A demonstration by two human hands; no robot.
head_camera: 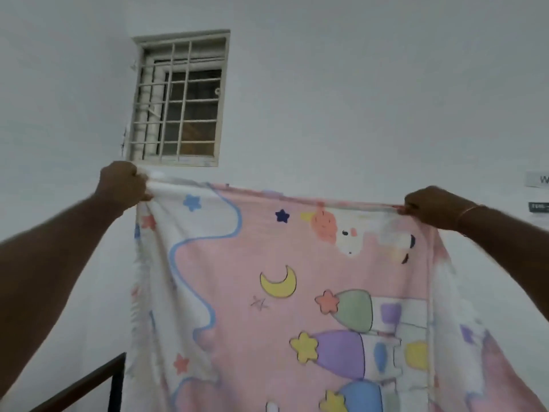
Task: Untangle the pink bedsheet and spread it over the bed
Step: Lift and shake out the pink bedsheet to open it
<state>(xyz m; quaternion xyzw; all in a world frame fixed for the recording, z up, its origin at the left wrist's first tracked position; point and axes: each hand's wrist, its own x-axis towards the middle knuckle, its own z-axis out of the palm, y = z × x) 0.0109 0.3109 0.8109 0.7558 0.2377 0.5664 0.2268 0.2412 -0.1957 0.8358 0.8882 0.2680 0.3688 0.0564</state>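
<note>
We extend both forearms up and forward from the lower corners of the view. Our left hand (124, 185) is closed in a fist around the upper left corner of the pink bedsheet (252, 307), with cloth bunched inside the curled fingers. Our right hand (427, 208) pinches the upper edge farther along, fingers and thumb curled over the hem. A thin bracelet (471, 210) sits on that wrist. The left hand is slightly higher than the right.

The bedsheet is held in the air between the two hands. Its upper edge runs taut from hand to hand, and the cloth hangs down out of view at the bottom. The face toward us shows a pink field, a yellow crescent moon (279, 282), coloured stars and a white area bordered by a wavy blue line. Past the right hand, more cloth drapes down the right side.

Below the left forearm, a dark rail (86, 385) crosses the lower left corner; we cannot tell what it belongs to. Behind the bedsheet stands a white wall (356, 99). A barred window (178, 99) is set in it, above the left hand. Two small labels (538, 179) are fixed at the right edge; their text is not legible.
</note>
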